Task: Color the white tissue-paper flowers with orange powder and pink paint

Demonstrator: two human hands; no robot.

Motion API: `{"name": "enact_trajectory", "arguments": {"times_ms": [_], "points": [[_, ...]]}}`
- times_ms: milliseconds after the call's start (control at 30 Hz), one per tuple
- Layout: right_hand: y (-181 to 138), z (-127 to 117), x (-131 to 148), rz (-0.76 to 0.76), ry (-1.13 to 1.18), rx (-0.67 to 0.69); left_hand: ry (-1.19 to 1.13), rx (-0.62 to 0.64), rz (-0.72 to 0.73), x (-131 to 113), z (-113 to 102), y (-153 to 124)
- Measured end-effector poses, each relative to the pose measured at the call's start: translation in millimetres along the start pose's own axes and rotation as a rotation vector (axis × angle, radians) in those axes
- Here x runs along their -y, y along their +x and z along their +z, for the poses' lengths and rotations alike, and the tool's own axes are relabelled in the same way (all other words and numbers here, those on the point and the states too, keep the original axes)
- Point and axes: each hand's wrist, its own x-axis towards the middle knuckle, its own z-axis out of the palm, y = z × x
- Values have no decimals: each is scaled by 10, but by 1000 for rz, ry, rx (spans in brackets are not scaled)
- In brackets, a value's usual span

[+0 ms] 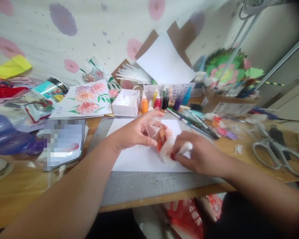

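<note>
My left hand grips a small palette with orange and brown-red pans, its clear lid raised, tilted above the white paper. Between the closed fingers of my right hand is a white stick with a rounded end, like a cotton swab. Something red shows at the fingertips below; I cannot tell whether it is the stick's other end. A fluffy white shape with peach tints lies on the paper, partly covered by both hands. The paper rests on a grey cutting mat.
Behind the hands stand a white box of white pieces and several paint bottles. Pens lie to their right. Large scissors are at the right, a phone at the left. Flower pictures lean behind.
</note>
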Motion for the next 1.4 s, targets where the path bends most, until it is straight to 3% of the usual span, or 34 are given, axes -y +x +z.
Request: {"name": "enact_trajectory", "arguments": {"times_ms": [133, 333, 400, 1000, 1133, 1400], "points": [[-63, -102, 18, 11, -20, -46, -8, -5, 3, -2, 0, 5], [-58, -67, 184, 52, -263, 351, -51, 51, 26, 19, -4, 6], [-49, -25, 210, 78, -321, 395, -56, 64, 15, 29, -10, 3], [-73, 127, 161, 30, -451, 372, -74, 67, 80, 65, -20, 10], [-92, 109, 181, 51, -382, 388, -49, 22, 15, 22, -1, 4], [-122, -102, 209, 174, -172, 372, -100, 56, 33, -15, 28, 15]]}}
